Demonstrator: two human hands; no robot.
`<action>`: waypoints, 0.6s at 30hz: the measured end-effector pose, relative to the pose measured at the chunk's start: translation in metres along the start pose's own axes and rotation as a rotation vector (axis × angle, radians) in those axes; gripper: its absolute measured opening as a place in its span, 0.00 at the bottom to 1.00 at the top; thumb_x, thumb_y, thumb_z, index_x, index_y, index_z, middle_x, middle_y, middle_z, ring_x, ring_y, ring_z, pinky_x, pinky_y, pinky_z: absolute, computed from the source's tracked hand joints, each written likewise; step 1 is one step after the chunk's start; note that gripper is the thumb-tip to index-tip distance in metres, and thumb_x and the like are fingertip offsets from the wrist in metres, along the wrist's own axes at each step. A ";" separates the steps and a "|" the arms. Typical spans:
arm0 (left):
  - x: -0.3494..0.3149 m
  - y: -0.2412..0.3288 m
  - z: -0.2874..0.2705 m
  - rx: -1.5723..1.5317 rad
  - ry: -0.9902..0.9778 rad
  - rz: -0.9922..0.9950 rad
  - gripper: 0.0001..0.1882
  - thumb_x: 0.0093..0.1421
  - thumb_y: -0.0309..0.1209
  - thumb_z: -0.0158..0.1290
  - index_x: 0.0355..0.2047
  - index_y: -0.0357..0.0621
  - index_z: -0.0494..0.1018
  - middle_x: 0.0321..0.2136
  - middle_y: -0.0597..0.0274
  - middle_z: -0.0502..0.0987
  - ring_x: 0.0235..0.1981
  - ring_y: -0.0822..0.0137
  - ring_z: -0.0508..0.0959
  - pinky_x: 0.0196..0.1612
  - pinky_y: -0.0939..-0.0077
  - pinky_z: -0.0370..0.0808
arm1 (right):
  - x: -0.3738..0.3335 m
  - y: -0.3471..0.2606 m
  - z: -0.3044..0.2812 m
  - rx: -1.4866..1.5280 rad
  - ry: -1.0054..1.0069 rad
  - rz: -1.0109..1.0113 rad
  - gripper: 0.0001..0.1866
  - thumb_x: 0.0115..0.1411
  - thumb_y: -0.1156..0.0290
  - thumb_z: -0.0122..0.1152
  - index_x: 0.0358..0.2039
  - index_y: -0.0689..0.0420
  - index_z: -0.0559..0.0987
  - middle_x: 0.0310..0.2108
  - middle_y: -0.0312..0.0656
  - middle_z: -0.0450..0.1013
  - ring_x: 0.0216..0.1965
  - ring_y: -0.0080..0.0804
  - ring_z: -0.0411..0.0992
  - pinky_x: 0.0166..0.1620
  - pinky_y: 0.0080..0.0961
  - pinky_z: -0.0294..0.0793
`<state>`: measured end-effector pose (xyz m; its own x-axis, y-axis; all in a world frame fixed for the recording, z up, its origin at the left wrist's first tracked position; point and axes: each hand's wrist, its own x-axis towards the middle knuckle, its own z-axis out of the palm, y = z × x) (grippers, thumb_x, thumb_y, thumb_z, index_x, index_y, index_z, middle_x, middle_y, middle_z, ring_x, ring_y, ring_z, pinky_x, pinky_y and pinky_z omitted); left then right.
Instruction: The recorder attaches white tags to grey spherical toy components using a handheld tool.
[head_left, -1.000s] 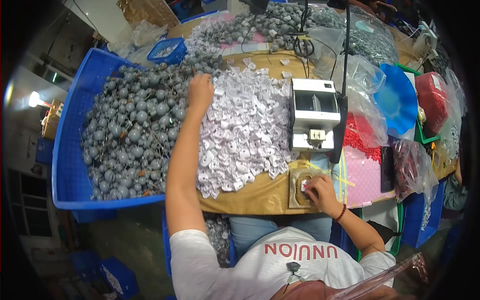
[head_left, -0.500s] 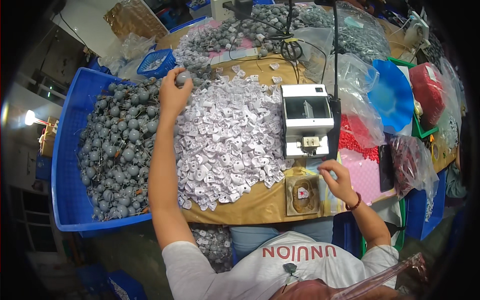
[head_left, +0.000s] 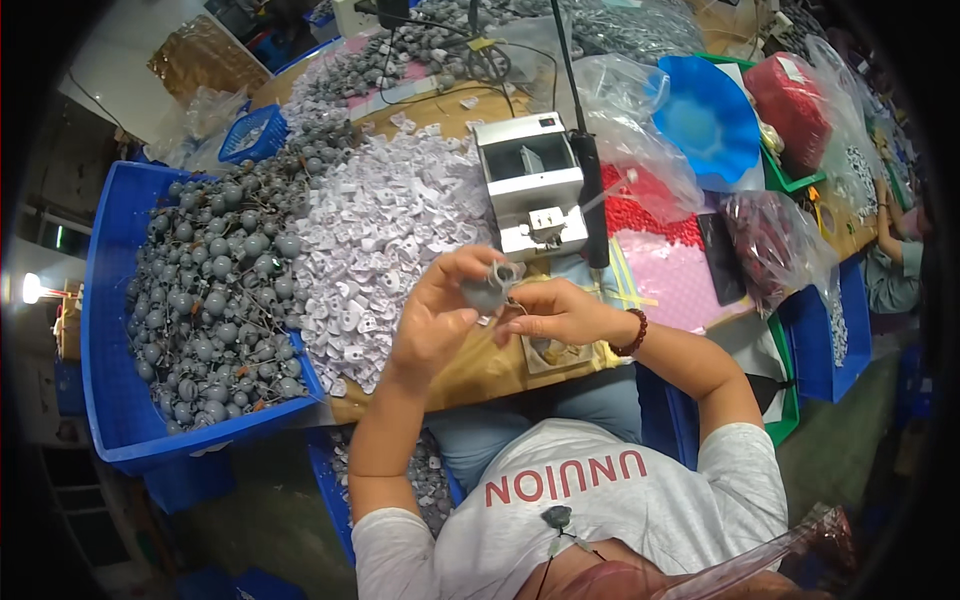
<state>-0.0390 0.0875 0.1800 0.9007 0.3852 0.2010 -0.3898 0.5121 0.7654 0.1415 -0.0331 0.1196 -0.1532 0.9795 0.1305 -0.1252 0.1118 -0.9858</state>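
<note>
Crowded workbench here, brown top buried in parts. Over its front edge the left hand pinches a small grey round fitting between thumb and fingertips, and the right hand closes its fingers on the same piece from the other side, maybe pushing something small in, can't tell. So I'd say one unit is mid-assembly. Loads left: white plastic pieces heaped mid-table, and the blue crate at the left edge is full of grey balls. Small white machine sits just behind the hands.
</note>
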 end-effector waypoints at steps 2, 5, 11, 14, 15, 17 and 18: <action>-0.014 -0.025 -0.003 -0.134 0.025 -0.005 0.14 0.62 0.29 0.55 0.47 0.41 0.70 0.53 0.52 0.71 0.52 0.60 0.75 0.54 0.68 0.74 | -0.019 0.014 0.000 0.339 0.031 0.220 0.15 0.70 0.71 0.57 0.54 0.62 0.77 0.36 0.38 0.80 0.37 0.20 0.77 0.38 0.18 0.75; -0.041 -0.080 -0.028 0.084 0.136 0.006 0.12 0.65 0.28 0.51 0.47 0.38 0.70 0.51 0.53 0.72 0.51 0.66 0.74 0.54 0.70 0.72 | -0.046 0.021 -0.009 0.393 0.067 0.315 0.15 0.69 0.72 0.57 0.54 0.62 0.78 0.35 0.37 0.80 0.33 0.20 0.76 0.36 0.19 0.75; -0.076 -0.155 -0.017 0.619 0.389 -0.067 0.17 0.59 0.19 0.56 0.49 0.38 0.69 0.51 0.56 0.70 0.50 0.68 0.74 0.50 0.73 0.74 | -0.079 0.046 -0.009 -0.470 0.177 0.183 0.16 0.64 0.80 0.59 0.52 0.62 0.79 0.36 0.43 0.81 0.33 0.33 0.78 0.37 0.30 0.77; -0.088 -0.182 -0.021 0.716 0.461 -0.211 0.21 0.57 0.17 0.57 0.50 0.38 0.67 0.48 0.56 0.69 0.44 0.70 0.75 0.40 0.79 0.76 | -0.083 0.056 -0.006 -0.800 0.241 0.017 0.12 0.60 0.79 0.62 0.45 0.61 0.81 0.33 0.47 0.78 0.34 0.46 0.78 0.38 0.36 0.77; -0.089 -0.186 -0.021 0.782 0.474 -0.244 0.22 0.57 0.17 0.58 0.51 0.38 0.67 0.47 0.57 0.68 0.41 0.72 0.76 0.36 0.82 0.76 | -0.084 0.060 -0.006 -0.888 0.261 -0.013 0.11 0.58 0.79 0.63 0.42 0.60 0.82 0.32 0.49 0.77 0.34 0.50 0.77 0.38 0.37 0.77; -0.091 -0.194 -0.020 0.937 0.476 -0.214 0.22 0.55 0.18 0.59 0.50 0.39 0.68 0.46 0.57 0.68 0.39 0.70 0.76 0.35 0.80 0.76 | -0.085 0.073 -0.010 -1.003 0.235 -0.023 0.10 0.57 0.78 0.65 0.40 0.59 0.82 0.31 0.46 0.77 0.34 0.46 0.76 0.37 0.37 0.77; -0.090 -0.194 -0.019 1.012 0.481 -0.199 0.23 0.55 0.19 0.60 0.50 0.39 0.68 0.45 0.57 0.68 0.38 0.70 0.76 0.35 0.80 0.76 | -0.083 0.076 -0.011 -1.058 0.221 -0.042 0.10 0.55 0.77 0.65 0.39 0.58 0.82 0.31 0.44 0.76 0.33 0.45 0.76 0.37 0.36 0.77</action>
<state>-0.0481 -0.0318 0.0017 0.6770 0.7329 -0.0677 0.2826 -0.1738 0.9433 0.1558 -0.1042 0.0326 0.0249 0.9682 0.2489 0.8001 0.1299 -0.5856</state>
